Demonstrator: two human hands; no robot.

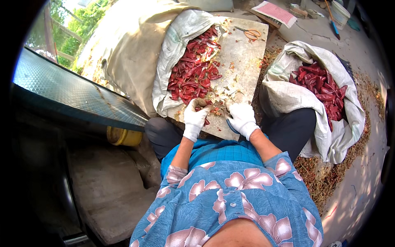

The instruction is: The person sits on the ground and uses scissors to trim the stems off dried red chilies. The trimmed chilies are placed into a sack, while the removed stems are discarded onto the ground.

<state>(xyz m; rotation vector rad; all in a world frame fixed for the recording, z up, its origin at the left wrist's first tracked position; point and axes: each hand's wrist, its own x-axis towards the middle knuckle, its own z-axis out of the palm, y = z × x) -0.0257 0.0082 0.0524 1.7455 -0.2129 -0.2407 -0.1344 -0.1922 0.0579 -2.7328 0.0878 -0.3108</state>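
Note:
My left hand (pixel 193 120), in a white glove with soiled fingertips, is closed around a dried red chili pepper (pixel 206 122) whose red shows between and beside the fingers. Across from it, my gloved right hand (pixel 243 117) grips scissors with a dark blue handle (pixel 232 126); the blades point toward the left hand and are partly hidden. Both hands are over the near end of a worn board (pixel 243 57) strewn with stems and seeds. Just beyond the left hand, a heap of dried red chilies (pixel 189 80) spills from the mouth of a whitish sack (pixel 163 78).
Orange-handled scissors (pixel 252 34) lie at the board's far end. By my right knee, an open white sack (pixel 284 99) holds red chilies (pixel 319 80). Stem litter (pixel 325 181) covers the floor around it. A ridged metal panel (pixel 82 88) and a yellow bucket (pixel 123 136) are on the left.

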